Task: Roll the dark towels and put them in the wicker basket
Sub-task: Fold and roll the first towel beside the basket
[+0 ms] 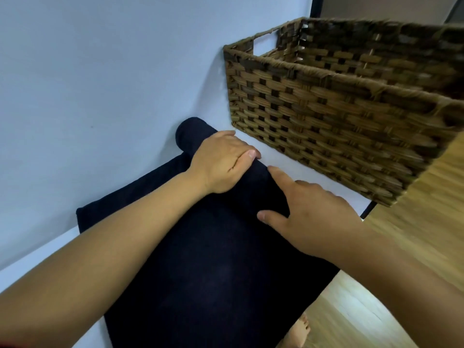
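Towel (213,272) lies dark and mostly flat on the white table (50,96), its near part unrolled and reaching the table's front edge, beyond which one bare foot (300,330) shows on the wood floor (351,322). Further up, both hands work the rolled end: the left hand (221,162) lies over the roll with fingers curved down its far side, gripping it; the right hand (313,217) presses beside it, thumb and index finger straight and spread (its other fingers pass out of sight over the roll). I judge the rolling only begun, with most of the cloth left to wind and the placing not yet done. Farthest, just beside the roll, stands the basket (326,116); what shows of its inside holds no towel. Count: one towel, one basket, two hands.
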The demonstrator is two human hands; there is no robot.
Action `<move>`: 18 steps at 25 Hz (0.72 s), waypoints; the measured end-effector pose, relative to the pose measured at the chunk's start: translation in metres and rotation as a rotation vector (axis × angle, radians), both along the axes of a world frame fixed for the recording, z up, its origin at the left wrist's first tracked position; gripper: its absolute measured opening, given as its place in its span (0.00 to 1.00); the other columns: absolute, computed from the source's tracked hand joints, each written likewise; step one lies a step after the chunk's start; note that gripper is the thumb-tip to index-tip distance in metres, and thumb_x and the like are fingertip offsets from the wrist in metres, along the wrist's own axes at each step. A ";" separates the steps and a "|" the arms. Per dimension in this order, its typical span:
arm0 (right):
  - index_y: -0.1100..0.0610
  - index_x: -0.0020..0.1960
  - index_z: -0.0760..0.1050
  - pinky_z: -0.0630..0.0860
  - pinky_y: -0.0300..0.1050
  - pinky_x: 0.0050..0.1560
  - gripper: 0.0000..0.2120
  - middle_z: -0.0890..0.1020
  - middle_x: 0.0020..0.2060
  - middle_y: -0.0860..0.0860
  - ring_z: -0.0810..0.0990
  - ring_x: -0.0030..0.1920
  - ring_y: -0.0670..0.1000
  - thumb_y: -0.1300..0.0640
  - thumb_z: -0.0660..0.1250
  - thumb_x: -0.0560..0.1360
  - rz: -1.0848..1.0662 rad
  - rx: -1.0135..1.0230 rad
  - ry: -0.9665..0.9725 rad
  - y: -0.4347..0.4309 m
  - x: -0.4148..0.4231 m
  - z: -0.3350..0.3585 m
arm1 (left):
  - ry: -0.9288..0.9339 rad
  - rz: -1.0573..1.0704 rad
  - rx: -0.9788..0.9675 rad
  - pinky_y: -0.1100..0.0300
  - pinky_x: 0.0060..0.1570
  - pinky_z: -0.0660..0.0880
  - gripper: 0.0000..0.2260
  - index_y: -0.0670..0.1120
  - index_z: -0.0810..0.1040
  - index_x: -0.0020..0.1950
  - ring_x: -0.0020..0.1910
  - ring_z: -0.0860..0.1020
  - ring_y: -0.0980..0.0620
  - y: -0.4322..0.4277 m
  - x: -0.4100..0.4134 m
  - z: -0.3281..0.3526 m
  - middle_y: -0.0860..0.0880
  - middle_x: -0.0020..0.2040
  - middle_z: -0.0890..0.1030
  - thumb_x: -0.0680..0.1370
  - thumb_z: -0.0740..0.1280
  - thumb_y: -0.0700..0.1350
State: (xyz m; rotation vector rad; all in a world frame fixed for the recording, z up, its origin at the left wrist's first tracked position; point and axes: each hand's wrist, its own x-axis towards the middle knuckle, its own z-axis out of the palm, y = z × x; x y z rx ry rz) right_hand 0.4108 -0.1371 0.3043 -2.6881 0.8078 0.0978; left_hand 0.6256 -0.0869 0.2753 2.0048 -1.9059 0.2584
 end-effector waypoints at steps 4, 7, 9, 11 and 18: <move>0.39 0.77 0.45 0.76 0.55 0.60 0.37 0.73 0.67 0.52 0.74 0.63 0.56 0.37 0.62 0.76 -0.092 -0.031 0.034 -0.036 0.004 0.009 | -0.060 0.108 -0.009 0.49 0.53 0.71 0.28 0.46 0.83 0.45 0.44 0.80 0.48 -0.039 -0.003 -0.001 0.50 0.43 0.85 0.80 0.44 0.53; 0.41 0.76 0.43 0.75 0.52 0.54 0.35 0.71 0.67 0.51 0.75 0.62 0.57 0.38 0.60 0.77 -0.081 -0.219 0.047 -0.032 0.007 0.006 | -0.051 0.052 -0.039 0.50 0.61 0.69 0.26 0.50 0.83 0.57 0.54 0.80 0.48 -0.044 -0.003 -0.004 0.50 0.54 0.85 0.81 0.44 0.51; 0.43 0.76 0.42 0.73 0.51 0.47 0.34 0.71 0.67 0.52 0.76 0.60 0.58 0.39 0.57 0.79 -0.061 -0.381 0.017 -0.018 0.004 -0.005 | -0.032 -0.034 0.014 0.52 0.72 0.60 0.23 0.52 0.74 0.71 0.68 0.73 0.51 -0.035 0.003 -0.002 0.51 0.69 0.77 0.83 0.45 0.50; 0.46 0.77 0.43 0.75 0.52 0.47 0.34 0.70 0.69 0.56 0.76 0.59 0.60 0.41 0.59 0.79 -0.061 -0.513 0.021 -0.002 0.001 -0.017 | -0.016 -0.072 0.036 0.48 0.76 0.50 0.23 0.53 0.67 0.75 0.75 0.64 0.53 -0.018 0.006 -0.003 0.51 0.75 0.69 0.83 0.45 0.51; 0.57 0.77 0.60 0.62 0.74 0.65 0.32 0.63 0.74 0.68 0.63 0.70 0.75 0.43 0.56 0.77 -0.043 -0.553 -0.095 0.048 -0.003 -0.029 | 0.059 -0.090 0.091 0.42 0.77 0.40 0.22 0.52 0.61 0.78 0.80 0.45 0.51 0.044 0.008 -0.006 0.52 0.80 0.57 0.84 0.47 0.50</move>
